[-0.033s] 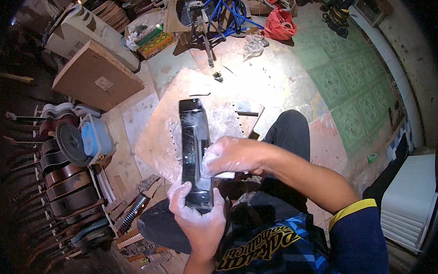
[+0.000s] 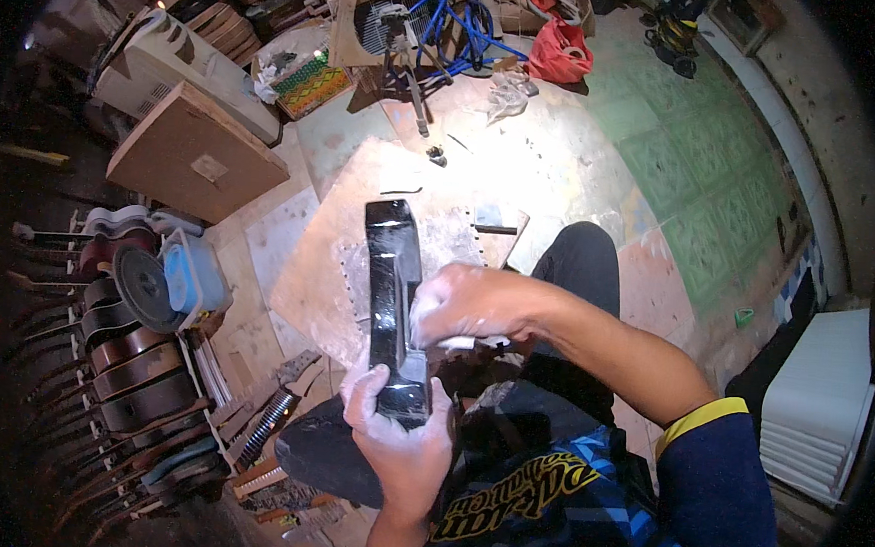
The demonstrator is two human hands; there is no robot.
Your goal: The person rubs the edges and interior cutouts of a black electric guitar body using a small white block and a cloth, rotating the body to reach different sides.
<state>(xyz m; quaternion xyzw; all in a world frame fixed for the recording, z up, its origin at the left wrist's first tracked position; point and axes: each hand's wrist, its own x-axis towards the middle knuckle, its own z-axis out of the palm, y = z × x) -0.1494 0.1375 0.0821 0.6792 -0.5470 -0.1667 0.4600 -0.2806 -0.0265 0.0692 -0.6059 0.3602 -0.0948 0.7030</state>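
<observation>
Left grip point(image 2: 402, 444) around black piece point(image 2: 385, 305)

open: over board point(image 2: 311, 251), upper left of black piece point(image 2: 387, 285) | blocking its right: right hand point(image 2: 466, 303), knee point(image 2: 580, 262) beyond

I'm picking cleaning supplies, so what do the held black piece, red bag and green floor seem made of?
Black piece: perhaps lacquered wood or plastic, glossy with bright reflections, dulled by pale patches.
Red bag: likely thin plastic, smooth-looking and crumpled into soft folds.
Green floor: probably ceramic tile, fairly dull, showing patterned squares and seam lines.
</observation>
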